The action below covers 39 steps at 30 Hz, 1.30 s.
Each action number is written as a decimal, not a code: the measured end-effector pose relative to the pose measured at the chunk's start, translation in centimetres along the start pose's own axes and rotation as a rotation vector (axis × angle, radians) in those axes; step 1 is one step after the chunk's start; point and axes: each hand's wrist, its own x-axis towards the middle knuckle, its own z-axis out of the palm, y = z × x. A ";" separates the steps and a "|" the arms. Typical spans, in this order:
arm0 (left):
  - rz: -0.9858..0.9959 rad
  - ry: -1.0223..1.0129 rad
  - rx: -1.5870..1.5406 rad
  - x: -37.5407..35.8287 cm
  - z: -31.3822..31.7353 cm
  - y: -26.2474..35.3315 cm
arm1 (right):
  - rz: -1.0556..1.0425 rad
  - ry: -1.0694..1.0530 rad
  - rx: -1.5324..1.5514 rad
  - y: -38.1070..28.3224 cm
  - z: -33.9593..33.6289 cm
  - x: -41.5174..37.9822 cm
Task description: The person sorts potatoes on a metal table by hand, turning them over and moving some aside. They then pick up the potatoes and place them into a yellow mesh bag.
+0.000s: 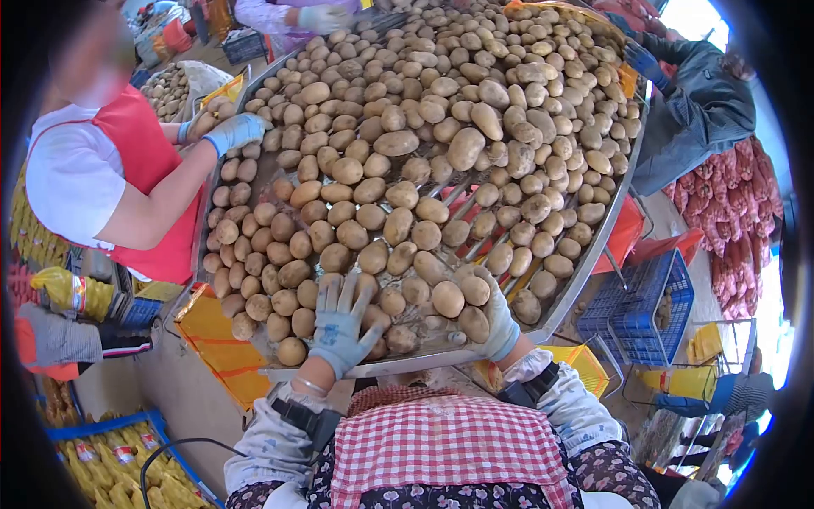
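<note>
1. Here, potatoes (pixel 398 220) – tan, dusty, oval to round, mixed sizes – lie packed across a long sorting bench (pixel 585 263) w/ metal roller bars, from the near edge to the far end.
2. Left hand (pixel 341 327), pale blue-grey glove, lies flat on the near potatoes, fingers (pixel 349 293) spread wide, nothing gripped.
3. Right hand (pixel 487 318), same type of glove, is cupped round a few potatoes at the near edge; one large potato (pixel 448 299) sits just beside its fingers. Can't tell whether it's actually gripping any.
4. Hard to make out: the right palm is hidden behind potatoes; lens edge is black & bends everything near it; roller bars show only in gaps approx. mid-bench.
5. Co-worker in a red apron (pixel 140 153) stands at the bench's left side, blue-gloved hand (pixel 233 131) on potatoes at the rim.
6. Another person's sleeve (pixel 704 102), dark, reaches in from the right; a further gloved hand (pixel 322 17) at the far end.
7. Around: blue crate (pixel 653 314) below right, yellow bags (pixel 216 335) under the near-left corner, red mesh sacks (pixel 738 220) far right, checked apron (pixel 441 441) at bottom.
</note>
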 end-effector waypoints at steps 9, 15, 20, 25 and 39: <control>0.021 -0.158 0.260 0.1 1.2 -1.6 | -0.160 0.112 -0.084 -5.4 -1.7 -9.0; 0.056 -0.091 0.272 -0.1 1.8 -2.0 | -0.469 0.409 -0.229 -13.8 -5.5 -18.0; 0.004 -0.001 0.118 -0.1 1.5 -2.5 | -0.885 0.398 -0.346 -27.5 -7.9 -21.1; 0.042 0.187 0.111 0.5 -0.7 0.2 | -0.988 0.551 -0.434 -19.8 -4.5 -14.5; 0.025 -0.003 0.014 2.4 1.2 1.3 | -0.443 -0.080 -2.373 0.7 -1.0 2.9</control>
